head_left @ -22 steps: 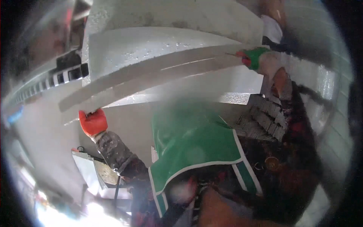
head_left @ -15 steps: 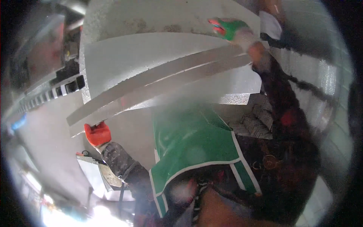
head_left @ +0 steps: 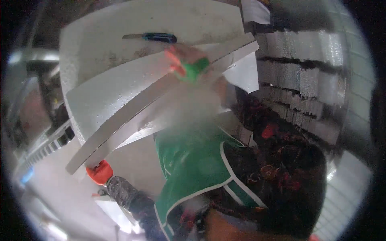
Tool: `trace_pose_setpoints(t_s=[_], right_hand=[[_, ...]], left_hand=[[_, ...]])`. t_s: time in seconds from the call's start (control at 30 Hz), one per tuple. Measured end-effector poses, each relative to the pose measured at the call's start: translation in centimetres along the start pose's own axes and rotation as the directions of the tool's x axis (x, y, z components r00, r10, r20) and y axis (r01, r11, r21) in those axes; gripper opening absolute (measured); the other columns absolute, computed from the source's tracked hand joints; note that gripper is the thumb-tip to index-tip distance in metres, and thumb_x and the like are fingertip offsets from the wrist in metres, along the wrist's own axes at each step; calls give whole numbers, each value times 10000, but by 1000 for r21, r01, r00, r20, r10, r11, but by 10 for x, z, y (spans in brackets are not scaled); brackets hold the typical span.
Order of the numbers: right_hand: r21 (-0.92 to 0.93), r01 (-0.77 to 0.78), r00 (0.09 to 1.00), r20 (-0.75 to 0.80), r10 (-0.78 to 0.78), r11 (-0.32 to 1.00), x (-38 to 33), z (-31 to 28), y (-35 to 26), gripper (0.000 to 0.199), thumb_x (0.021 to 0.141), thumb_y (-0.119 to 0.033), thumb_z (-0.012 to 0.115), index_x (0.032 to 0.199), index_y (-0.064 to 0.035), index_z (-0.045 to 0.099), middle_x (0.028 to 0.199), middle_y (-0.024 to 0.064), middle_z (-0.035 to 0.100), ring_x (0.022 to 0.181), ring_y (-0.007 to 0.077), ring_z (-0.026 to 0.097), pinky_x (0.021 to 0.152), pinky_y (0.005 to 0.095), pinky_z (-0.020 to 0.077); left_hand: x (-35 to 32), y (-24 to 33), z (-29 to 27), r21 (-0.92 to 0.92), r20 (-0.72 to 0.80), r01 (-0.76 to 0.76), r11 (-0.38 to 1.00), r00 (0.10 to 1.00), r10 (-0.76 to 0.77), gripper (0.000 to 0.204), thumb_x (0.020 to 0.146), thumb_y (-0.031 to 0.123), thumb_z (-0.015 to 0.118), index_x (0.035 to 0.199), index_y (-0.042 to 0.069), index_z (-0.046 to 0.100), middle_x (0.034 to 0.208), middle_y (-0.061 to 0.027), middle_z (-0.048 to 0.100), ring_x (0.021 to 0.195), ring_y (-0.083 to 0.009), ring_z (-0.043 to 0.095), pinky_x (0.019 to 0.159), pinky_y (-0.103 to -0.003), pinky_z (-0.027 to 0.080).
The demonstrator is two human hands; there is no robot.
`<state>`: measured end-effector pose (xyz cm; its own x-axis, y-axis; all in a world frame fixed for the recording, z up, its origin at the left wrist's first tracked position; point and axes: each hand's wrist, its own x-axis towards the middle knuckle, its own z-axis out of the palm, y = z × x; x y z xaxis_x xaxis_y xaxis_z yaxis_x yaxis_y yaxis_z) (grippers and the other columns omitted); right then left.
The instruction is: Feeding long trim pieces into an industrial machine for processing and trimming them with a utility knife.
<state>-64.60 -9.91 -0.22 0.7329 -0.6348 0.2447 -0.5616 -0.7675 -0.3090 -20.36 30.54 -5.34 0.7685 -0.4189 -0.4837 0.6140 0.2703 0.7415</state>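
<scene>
A long grey strip [head_left: 132, 107], with a thin dark line along its length, slants across a pale sheet [head_left: 88, 96] on the work board. My left hand [head_left: 99, 172], in a red-orange glove, is closed around the strip's lower left end. Over the strip's middle is my right hand [head_left: 187, 66], in a green and red glove. Motion smears its fingers, so whether it presses on the strip is unclear. Beyond that hand lies a utility knife [head_left: 161, 37] with a dark blue handle, its blade end pointing left.
The large pale board [head_left: 201, 20] carries dark smudges. My green apron [head_left: 193, 160] hangs close to its near edge. Stacked grey, ridged pieces [head_left: 301, 80] stand at the right. Leaning sheets [head_left: 114, 211] are at the lower left, and a slatted rack [head_left: 48, 148] stands left of the board.
My right hand has moved left and inward from the strip's right end to its middle. The utility knife now shows lying on the board. The whole view has shifted and turned somewhat.
</scene>
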Motion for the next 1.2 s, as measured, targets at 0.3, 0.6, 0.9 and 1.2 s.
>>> trace_pose_setpoints(t_s=[0.3, 0.6, 0.9, 1.2], right_hand=[[284, 28, 999, -28, -21, 958, 32, -2, 13, 611, 917, -426, 672, 1433, -137, 517, 1119, 156, 707, 1019, 368, 686, 856, 494, 552], [497, 32, 852, 440, -284, 867, 23, 8, -50, 386, 869, -273, 784, 1155, -57, 642, 1028, 136, 708, 872, 322, 692, 763, 403, 549], [439, -714, 490, 870, -59, 545, 32, -5, -40, 292, 937, -312, 728, 1089, -69, 673, 947, 46, 710, 836, 162, 668, 744, 333, 539], [194, -916, 300, 911, 281, 350, 38, -2, -34, 343, 936, -413, 716, 1122, -125, 713, 979, 21, 701, 730, 112, 640, 593, 290, 529]], left_hand=[[-4, -2, 14, -115, -123, 137, 984, 981, -151, 324, 964, 284, 601, 1193, 62, 663, 1184, -70, 704, 1084, -260, 656, 937, -422, 535], [-37, 4, -3, -285, -234, -71, 956, 972, 3, 172, 965, 273, 558, 1008, 136, 653, 913, 29, 659, 763, -155, 595, 643, -286, 473], [-48, 11, 61, -266, -110, -330, 906, 944, 312, 390, 1004, 406, 538, 1278, 136, 602, 1116, -27, 653, 927, -221, 615, 803, -424, 552], [-87, 59, 81, -461, -16, -235, 856, 966, 257, 389, 1022, 375, 531, 1289, 109, 630, 1196, -27, 676, 1113, -240, 650, 912, -397, 551]])
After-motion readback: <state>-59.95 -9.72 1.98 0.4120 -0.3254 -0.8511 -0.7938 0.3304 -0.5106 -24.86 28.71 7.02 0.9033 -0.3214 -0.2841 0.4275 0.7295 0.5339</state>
